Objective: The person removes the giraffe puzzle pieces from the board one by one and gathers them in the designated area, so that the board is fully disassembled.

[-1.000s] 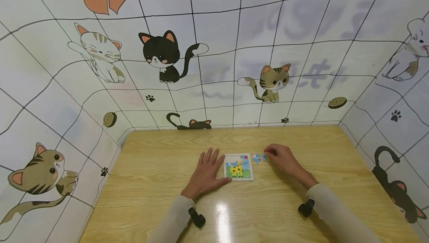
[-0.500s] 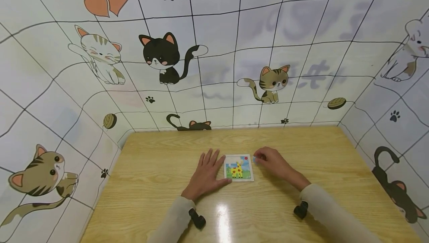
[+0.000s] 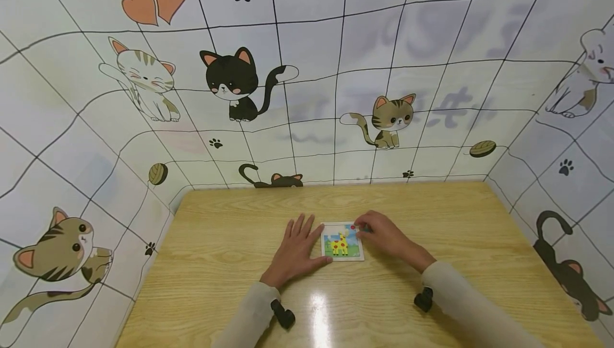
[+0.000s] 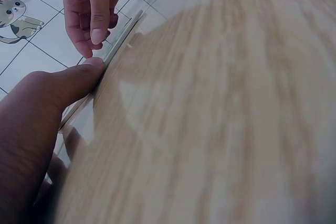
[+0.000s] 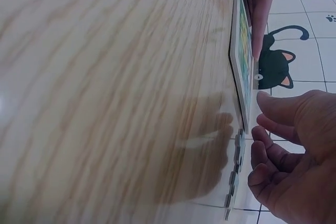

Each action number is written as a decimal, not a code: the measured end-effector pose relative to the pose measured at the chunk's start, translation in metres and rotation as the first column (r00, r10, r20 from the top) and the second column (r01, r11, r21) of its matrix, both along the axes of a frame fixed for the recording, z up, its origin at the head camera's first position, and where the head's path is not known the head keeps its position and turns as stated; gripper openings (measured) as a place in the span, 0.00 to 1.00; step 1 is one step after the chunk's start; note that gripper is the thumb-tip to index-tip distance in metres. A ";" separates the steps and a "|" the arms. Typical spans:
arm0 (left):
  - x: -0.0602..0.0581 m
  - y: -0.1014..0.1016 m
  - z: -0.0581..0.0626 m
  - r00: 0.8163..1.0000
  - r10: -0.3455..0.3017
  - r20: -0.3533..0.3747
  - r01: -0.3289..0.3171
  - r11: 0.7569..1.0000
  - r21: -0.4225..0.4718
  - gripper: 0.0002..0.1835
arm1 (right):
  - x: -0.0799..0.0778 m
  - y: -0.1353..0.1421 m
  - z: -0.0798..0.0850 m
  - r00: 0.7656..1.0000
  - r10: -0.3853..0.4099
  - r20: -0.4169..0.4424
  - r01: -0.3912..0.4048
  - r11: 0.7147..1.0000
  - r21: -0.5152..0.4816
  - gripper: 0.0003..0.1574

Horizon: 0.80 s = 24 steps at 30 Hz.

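A small giraffe jigsaw puzzle [image 3: 338, 247] lies in a pale square frame [image 3: 343, 259] on the table, with a whitish patch at its upper left. My left hand [image 3: 293, 252] lies spread along the left side, fingertips at the upper corner and thumb on the lower edge. The right hand [image 3: 384, 234] hovers at the upper right corner by a red dot, its fingers loosely bent. From the right wrist, a gap shows between thumb and forefinger, with no piece visible in it. Below that hand, loose jigsaw pieces [image 5: 234, 169] lie flat beside the frame.
The wooden table [image 3: 230, 231] is hemmed in by a white gridded wall covering [image 3: 316, 92] with cartoon cats at the back and both sides. A dark camera [image 3: 283, 314] is strapped to the left wrist and another dark camera [image 3: 424, 300] to the right.
My right hand has moved left from the loose pieces to the frame's upper right corner, now covering those pieces in the head view. The left hand has stayed in place.
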<state>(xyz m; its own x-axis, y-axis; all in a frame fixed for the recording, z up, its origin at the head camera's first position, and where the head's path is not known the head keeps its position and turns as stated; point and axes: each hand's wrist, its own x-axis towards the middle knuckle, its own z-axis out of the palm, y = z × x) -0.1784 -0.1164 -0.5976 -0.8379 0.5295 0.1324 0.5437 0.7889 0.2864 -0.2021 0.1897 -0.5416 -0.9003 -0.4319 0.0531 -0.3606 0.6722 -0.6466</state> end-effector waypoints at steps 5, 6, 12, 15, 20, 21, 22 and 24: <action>0.000 0.000 0.003 1.000 0.005 0.011 -0.005 1.000 -0.003 0.53 | -0.001 -0.004 0.002 0.999 0.035 -0.004 -0.035 0.998 0.047 0.15; 0.001 0.000 0.004 1.000 0.005 0.013 -0.005 1.000 -0.002 0.53 | -0.001 -0.005 0.002 0.999 0.040 -0.006 -0.039 0.998 0.057 0.16; 0.003 0.001 0.006 1.000 0.001 0.013 -0.001 1.000 0.004 0.53 | -0.001 -0.007 0.002 0.999 0.050 -0.017 -0.048 0.992 0.120 0.16; 0.003 0.002 0.006 1.000 0.002 0.002 -0.002 1.000 0.009 0.53 | -0.002 -0.007 0.004 0.999 0.049 -0.020 -0.046 0.990 0.133 0.16; 0.003 0.003 0.005 1.000 -0.003 -0.013 0.003 1.000 0.017 0.53 | -0.002 -0.007 0.004 0.998 0.053 -0.032 -0.048 0.987 0.152 0.16; 0.003 0.003 0.005 1.000 -0.002 -0.009 0.002 1.000 0.014 0.53 | -0.002 -0.007 0.004 0.998 0.056 -0.036 -0.050 0.986 0.157 0.16; 0.003 0.002 0.005 1.000 -0.001 -0.006 0.001 1.000 0.011 0.53 | -0.003 -0.008 0.004 0.997 0.061 -0.041 -0.054 0.985 0.163 0.16; 0.003 0.001 0.004 1.000 0.007 0.002 -0.007 1.000 -0.003 0.54 | -0.003 -0.008 0.004 0.996 0.070 -0.052 -0.060 0.983 0.173 0.16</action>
